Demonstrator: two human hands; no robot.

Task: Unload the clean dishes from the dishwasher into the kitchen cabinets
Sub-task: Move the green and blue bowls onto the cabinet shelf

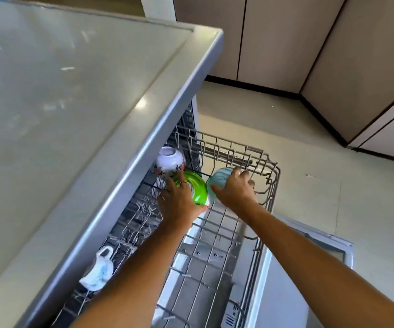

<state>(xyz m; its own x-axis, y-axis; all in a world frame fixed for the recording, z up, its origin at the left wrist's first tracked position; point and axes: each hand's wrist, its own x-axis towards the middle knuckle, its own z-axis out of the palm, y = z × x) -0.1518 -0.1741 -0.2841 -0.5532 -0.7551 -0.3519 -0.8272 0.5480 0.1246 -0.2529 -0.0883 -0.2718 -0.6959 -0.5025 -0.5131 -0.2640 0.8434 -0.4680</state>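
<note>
Left hand (178, 204): fingers (181, 178) curled over green bowl (197, 188), gripped. Right hand (236, 190): fingers (237, 172) curled around pale blue bowl (219, 177). Both bowls inverted, side by side in upper rack (238, 157), pulled out beneath worktop (73, 91). Floral white bowl (168, 159) seated just behind. Patterned mug (100, 268) noted nearer, at rack's left.

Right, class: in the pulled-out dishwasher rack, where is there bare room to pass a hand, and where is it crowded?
Free: the grey wire rack between the two forearms. Crowded: the far end, where the left hand grips the green bowl, the right hand the pale blue bowl.
</note>
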